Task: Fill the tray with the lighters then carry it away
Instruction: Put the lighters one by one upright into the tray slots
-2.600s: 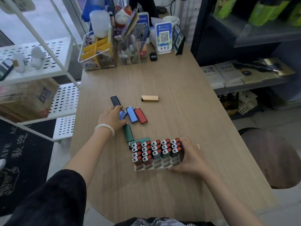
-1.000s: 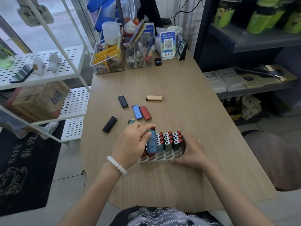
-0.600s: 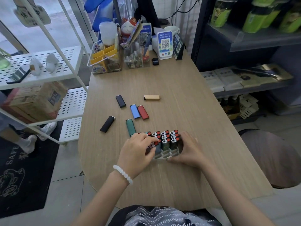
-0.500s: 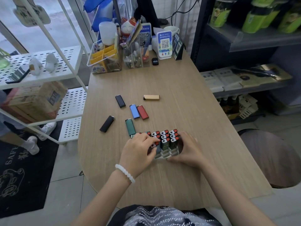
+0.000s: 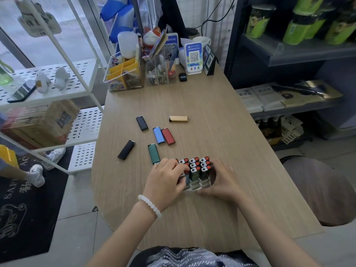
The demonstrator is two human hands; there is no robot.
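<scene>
Tray (image 5: 194,186) sits on the wooden bench (image 5: 212,105), near the person's edge, its long axis running left-right. Lighters in the tray (image 5: 200,166) stand upright, red-and-black caps pointing up, packed in rows.

Left hand (image 5: 165,180) lies over the tray's left part, fingers curled down onto the lighter tops; whether they pinch one cannot be told. White bead bracelet (image 5: 150,206) on that wrist. Right hand (image 5: 223,182) cups the tray's right end, fingers bent round its side.

Loose lighters lie flat beyond the tray:
- green lighter (image 5: 154,153), just beside the tray, long axis near-far, cap away.
- blue lighter (image 5: 159,135) and red lighter (image 5: 168,136), side by side, near-far, slightly tilted.
- two black lighters (image 5: 126,149) (image 5: 142,123), both diagonal.
- tan lighter (image 5: 178,118), long axis left-right, well apart from the tray.
</scene>
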